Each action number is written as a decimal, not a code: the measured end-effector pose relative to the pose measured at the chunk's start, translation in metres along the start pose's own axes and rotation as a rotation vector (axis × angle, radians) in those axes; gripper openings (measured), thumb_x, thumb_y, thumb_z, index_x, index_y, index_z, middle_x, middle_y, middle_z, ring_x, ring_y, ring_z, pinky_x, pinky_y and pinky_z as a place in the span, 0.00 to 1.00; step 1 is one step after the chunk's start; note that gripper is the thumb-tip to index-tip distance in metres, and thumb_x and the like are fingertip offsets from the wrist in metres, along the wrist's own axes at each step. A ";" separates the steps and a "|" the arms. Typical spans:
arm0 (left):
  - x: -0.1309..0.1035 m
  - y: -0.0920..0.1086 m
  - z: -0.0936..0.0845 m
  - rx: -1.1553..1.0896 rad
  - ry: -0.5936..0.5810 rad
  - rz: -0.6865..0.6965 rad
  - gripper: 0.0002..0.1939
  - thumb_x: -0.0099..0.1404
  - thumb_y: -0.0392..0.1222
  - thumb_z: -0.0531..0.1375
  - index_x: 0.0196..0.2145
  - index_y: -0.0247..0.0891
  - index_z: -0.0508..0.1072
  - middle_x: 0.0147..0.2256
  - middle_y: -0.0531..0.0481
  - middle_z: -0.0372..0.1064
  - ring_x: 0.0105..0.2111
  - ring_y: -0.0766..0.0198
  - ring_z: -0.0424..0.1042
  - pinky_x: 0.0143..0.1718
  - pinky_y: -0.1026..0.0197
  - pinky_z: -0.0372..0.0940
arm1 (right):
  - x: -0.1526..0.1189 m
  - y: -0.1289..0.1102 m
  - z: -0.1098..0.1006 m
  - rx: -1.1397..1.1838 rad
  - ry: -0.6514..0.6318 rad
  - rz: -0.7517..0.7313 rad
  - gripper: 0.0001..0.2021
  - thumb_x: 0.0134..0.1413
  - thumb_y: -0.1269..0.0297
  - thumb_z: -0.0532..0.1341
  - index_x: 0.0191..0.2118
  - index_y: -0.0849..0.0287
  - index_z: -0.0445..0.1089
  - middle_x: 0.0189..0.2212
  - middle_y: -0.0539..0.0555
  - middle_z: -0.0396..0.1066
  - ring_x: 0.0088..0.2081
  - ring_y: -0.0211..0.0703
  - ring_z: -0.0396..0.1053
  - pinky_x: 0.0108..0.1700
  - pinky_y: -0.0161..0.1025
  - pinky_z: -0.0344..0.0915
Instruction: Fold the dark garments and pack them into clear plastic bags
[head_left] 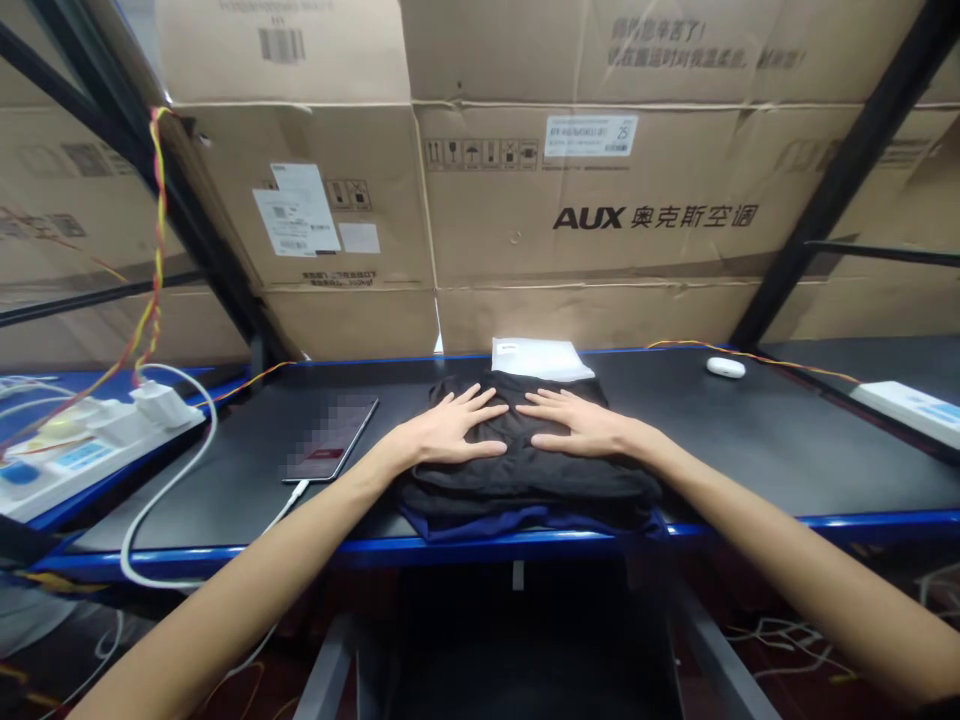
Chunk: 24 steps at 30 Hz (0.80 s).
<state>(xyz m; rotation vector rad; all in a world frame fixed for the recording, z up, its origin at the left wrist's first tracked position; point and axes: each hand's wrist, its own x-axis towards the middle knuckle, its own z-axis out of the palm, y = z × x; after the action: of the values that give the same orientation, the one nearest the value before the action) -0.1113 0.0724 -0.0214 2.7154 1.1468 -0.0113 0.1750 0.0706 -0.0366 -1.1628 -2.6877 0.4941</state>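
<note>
A folded stack of black cloth lies at the front middle of the dark tabletop. Dark blue fabric shows under it along the table's front edge. My left hand rests flat on the left part of the black cloth, fingers spread and pointing inward. On the right part, my right hand lies palm down with its fingers apart. The two hands do not touch each other. A flat white packet sticks out behind the cloth, its near edge against the fabric. Whether the cloth is one garment or more, I cannot tell.
A phone on a white charging cable lies left of the cloth. White power strips stand at the left and right. A small white case sits at the back right. Cardboard walls the back, between black posts.
</note>
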 end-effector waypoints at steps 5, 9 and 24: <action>0.000 -0.001 -0.001 -0.010 -0.008 0.009 0.41 0.67 0.72 0.47 0.71 0.53 0.47 0.72 0.50 0.33 0.72 0.48 0.33 0.69 0.38 0.36 | 0.001 0.000 0.000 0.008 -0.007 0.010 0.38 0.59 0.33 0.53 0.70 0.45 0.52 0.71 0.51 0.44 0.72 0.57 0.37 0.71 0.59 0.34; 0.000 0.000 -0.001 -0.013 -0.014 0.008 0.42 0.66 0.73 0.47 0.71 0.53 0.47 0.72 0.49 0.33 0.71 0.47 0.33 0.69 0.37 0.37 | 0.001 0.000 -0.001 0.016 0.000 0.008 0.38 0.59 0.33 0.53 0.69 0.45 0.53 0.71 0.50 0.44 0.72 0.57 0.37 0.71 0.59 0.34; -0.001 0.001 -0.005 -0.037 -0.038 -0.010 0.43 0.65 0.74 0.48 0.70 0.53 0.48 0.72 0.50 0.33 0.72 0.48 0.33 0.69 0.38 0.36 | 0.001 -0.002 -0.002 0.005 -0.015 0.014 0.39 0.59 0.33 0.53 0.69 0.48 0.54 0.71 0.53 0.44 0.72 0.56 0.37 0.71 0.59 0.35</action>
<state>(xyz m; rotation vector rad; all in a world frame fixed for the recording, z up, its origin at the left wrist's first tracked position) -0.1109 0.0719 -0.0165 2.6652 1.1383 -0.0429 0.1737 0.0708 -0.0338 -1.1821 -2.6908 0.5132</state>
